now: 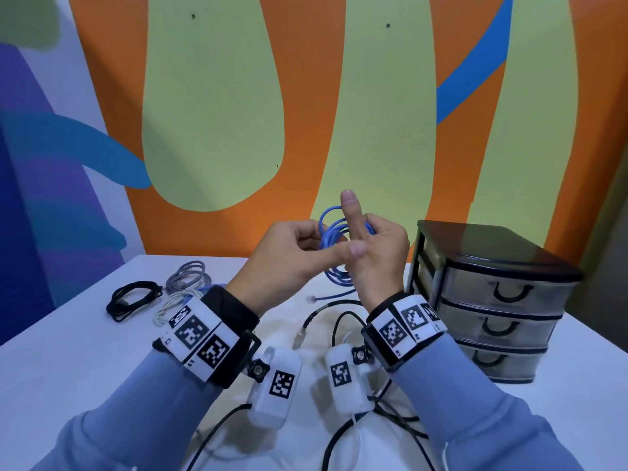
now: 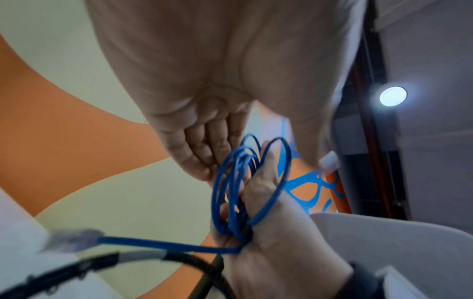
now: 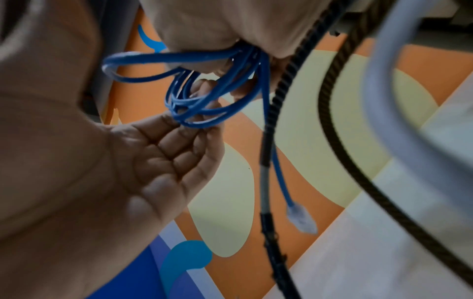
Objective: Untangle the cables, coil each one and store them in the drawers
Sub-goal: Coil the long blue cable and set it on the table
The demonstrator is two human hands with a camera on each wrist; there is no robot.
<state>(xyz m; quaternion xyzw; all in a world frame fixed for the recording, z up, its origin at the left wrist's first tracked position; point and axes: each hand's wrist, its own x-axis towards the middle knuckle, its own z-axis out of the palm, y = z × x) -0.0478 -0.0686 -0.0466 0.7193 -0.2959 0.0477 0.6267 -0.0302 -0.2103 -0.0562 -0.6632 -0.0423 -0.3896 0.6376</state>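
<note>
Both hands are raised above the white table (image 1: 85, 362) with a blue network cable (image 1: 327, 232) wound into loops between them. The loops hang round my right hand's upright thumb, and my right hand (image 1: 367, 232) curls its fingers against the coil (image 3: 194, 113). My left hand (image 1: 316, 243) grips the bundle from the left, its thumb stretched across to the right palm. The coil (image 2: 230, 192) shows close up in the left wrist view. The cable's tail drops to the table and ends in a clear plug (image 1: 311, 298). A three-drawer unit (image 1: 503, 300) stands at the right, all drawers shut.
Coiled black (image 1: 134, 297), grey (image 1: 187, 275) and white (image 1: 173, 305) cables lie on the table at the left. A loose black braided cable (image 1: 326, 307) runs under my hands. A painted wall stands behind the table's far edge.
</note>
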